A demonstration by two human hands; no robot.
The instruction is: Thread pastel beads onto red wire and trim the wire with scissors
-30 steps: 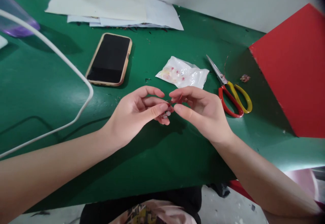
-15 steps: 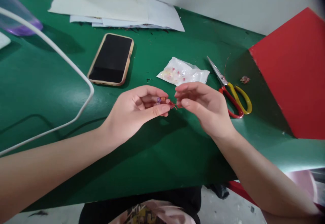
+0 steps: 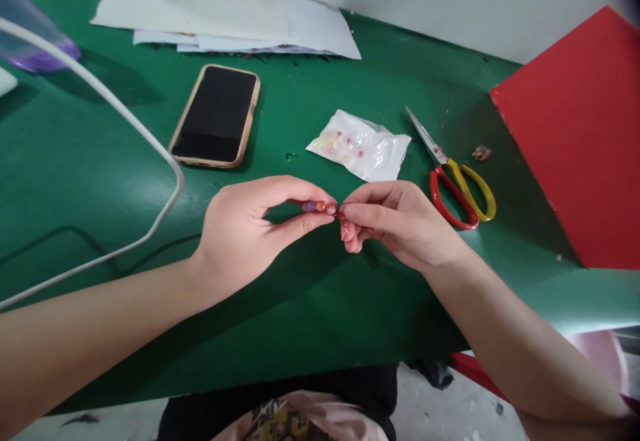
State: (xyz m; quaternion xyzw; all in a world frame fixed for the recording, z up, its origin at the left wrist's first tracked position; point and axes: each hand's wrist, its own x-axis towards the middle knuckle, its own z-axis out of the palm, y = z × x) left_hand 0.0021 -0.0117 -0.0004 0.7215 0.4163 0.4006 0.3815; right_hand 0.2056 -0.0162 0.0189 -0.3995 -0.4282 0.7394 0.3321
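We have the short row of beads [image 3: 320,207] pinched between thumb and forefinger of our left hand [image 3: 245,227], held just above the green table [image 3: 310,307] at its middle, and our right hand [image 3: 400,217] meets it from three o'clock, fingers closed on the thin red thread [image 3: 344,222] that comes out of the last bead. The hands touch at the fingertips. To do this well, we judge, we should keep the left pinch firm but on the beads' sides so the holes stay in line, hold the thread short and taut with the right, and work low over the table so a dropped bead does not roll far. At twelve o'clock of our hands lies the clear bag of beads [image 3: 361,146]; at two o'clock the scissors [image 3: 453,181], blades shut; a loose small bit [image 3: 482,153] lies beyond them, near the red board [image 3: 580,141]. The phone [image 3: 216,115] lies face up at ten o'clock, papers [image 3: 225,14] further back, and a white cable [image 3: 150,144] curves across at nine o'clock
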